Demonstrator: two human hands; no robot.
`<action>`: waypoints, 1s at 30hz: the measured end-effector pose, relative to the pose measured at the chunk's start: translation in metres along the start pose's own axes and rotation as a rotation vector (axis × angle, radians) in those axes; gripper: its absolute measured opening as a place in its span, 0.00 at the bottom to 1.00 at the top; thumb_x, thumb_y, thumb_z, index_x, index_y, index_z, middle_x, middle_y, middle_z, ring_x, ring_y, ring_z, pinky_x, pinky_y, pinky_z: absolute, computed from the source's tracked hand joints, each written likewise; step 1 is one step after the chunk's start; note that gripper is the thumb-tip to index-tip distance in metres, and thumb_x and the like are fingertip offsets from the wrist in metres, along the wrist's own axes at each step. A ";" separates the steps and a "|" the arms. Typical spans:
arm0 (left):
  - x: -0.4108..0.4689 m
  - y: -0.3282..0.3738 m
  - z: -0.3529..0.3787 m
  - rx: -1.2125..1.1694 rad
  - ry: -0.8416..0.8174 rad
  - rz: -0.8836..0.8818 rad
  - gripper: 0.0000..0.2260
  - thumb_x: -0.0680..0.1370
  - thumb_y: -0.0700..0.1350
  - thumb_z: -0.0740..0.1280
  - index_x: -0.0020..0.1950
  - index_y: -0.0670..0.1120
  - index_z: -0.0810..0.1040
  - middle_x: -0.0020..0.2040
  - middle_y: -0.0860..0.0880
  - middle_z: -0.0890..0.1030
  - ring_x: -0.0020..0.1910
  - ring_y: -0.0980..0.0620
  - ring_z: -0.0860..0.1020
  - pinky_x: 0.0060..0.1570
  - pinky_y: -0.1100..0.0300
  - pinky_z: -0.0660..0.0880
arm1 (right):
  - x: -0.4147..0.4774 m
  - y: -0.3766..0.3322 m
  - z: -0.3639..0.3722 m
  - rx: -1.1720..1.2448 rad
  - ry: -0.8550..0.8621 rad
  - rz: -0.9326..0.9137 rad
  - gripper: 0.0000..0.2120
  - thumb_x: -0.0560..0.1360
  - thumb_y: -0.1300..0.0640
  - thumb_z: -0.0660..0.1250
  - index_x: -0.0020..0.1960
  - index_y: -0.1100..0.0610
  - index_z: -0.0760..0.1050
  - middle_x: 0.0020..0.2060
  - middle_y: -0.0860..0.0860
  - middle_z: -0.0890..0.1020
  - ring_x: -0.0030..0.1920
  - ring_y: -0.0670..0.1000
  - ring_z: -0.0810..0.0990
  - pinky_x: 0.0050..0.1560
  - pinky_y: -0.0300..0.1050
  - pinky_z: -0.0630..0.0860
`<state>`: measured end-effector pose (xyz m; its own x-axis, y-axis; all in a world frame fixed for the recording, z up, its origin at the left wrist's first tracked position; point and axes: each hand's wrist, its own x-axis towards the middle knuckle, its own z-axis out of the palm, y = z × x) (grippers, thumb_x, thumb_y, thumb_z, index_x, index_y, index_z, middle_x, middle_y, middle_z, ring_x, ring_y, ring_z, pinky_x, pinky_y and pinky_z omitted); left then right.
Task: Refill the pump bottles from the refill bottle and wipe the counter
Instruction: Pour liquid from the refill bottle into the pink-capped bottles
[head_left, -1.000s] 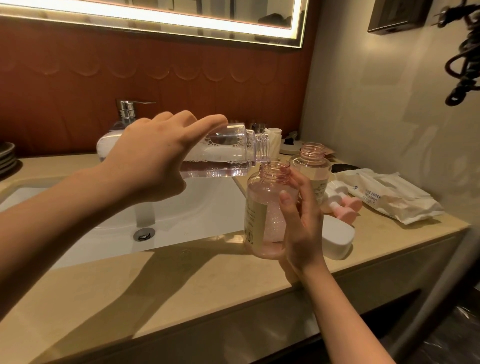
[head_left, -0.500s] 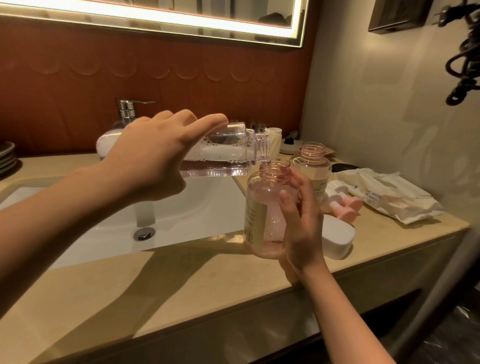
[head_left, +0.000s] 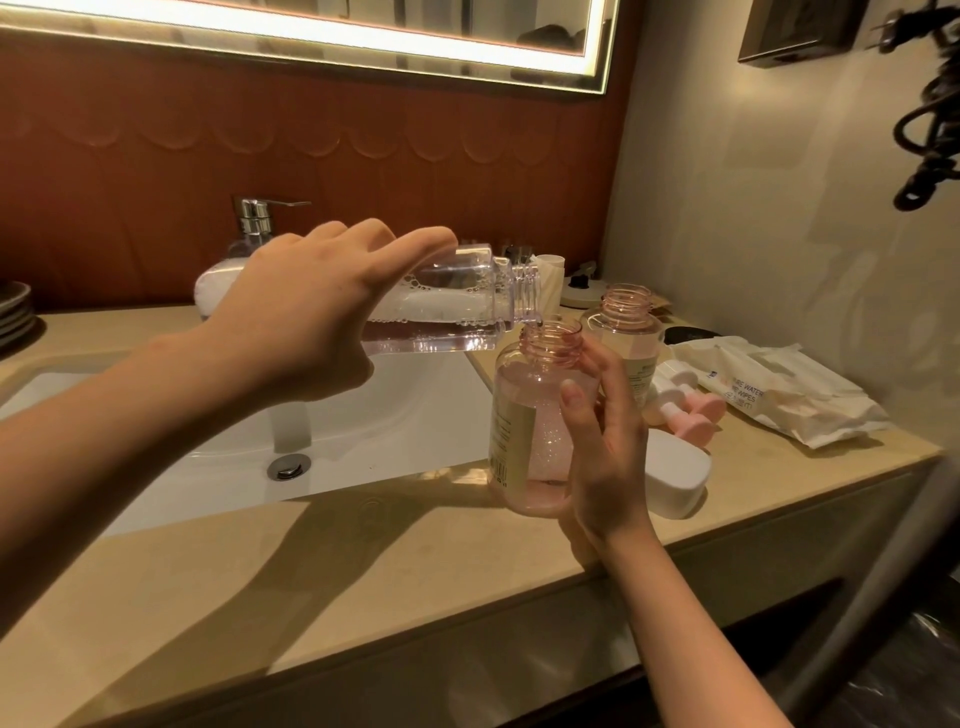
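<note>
We hold the clear refill bottle tipped nearly flat, its mouth just over the neck of the pink pump bottle, so liquid drops straight in. Our left hand wraps the refill bottle from above. Our right hand clasps the pump bottle upright by the near right corner of the sink. A second open bottle waits farther back on the desk.

The left hand covers much of the refill bottle, body mostly out of sight. The right hand hides the pump bottle's far side, and its label print is too small to read. Plates are cut off at the left edge, the cord at the right.
</note>
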<state>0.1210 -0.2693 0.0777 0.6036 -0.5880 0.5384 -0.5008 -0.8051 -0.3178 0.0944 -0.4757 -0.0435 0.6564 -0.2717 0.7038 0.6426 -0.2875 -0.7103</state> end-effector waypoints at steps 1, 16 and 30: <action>0.000 0.000 0.000 0.003 -0.002 0.001 0.47 0.62 0.37 0.76 0.75 0.54 0.55 0.56 0.44 0.75 0.44 0.52 0.66 0.30 0.68 0.55 | 0.000 0.000 0.000 0.001 0.000 -0.001 0.20 0.73 0.41 0.57 0.63 0.43 0.66 0.59 0.46 0.77 0.59 0.42 0.75 0.56 0.33 0.71; 0.001 -0.001 -0.001 0.014 -0.002 0.014 0.47 0.62 0.37 0.76 0.75 0.54 0.56 0.55 0.44 0.75 0.43 0.52 0.66 0.29 0.67 0.54 | 0.000 0.000 0.000 -0.011 0.001 0.010 0.23 0.73 0.40 0.57 0.65 0.48 0.67 0.60 0.48 0.77 0.61 0.45 0.75 0.59 0.38 0.72; 0.002 -0.002 0.000 0.015 -0.002 0.025 0.48 0.62 0.38 0.77 0.75 0.54 0.55 0.55 0.44 0.75 0.44 0.52 0.66 0.30 0.68 0.56 | 0.000 -0.001 0.000 -0.019 -0.005 0.006 0.22 0.73 0.40 0.57 0.64 0.45 0.67 0.59 0.47 0.78 0.60 0.44 0.76 0.58 0.38 0.73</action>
<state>0.1235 -0.2686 0.0790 0.5922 -0.6085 0.5282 -0.5068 -0.7909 -0.3430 0.0938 -0.4753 -0.0426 0.6621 -0.2691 0.6995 0.6312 -0.3030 -0.7140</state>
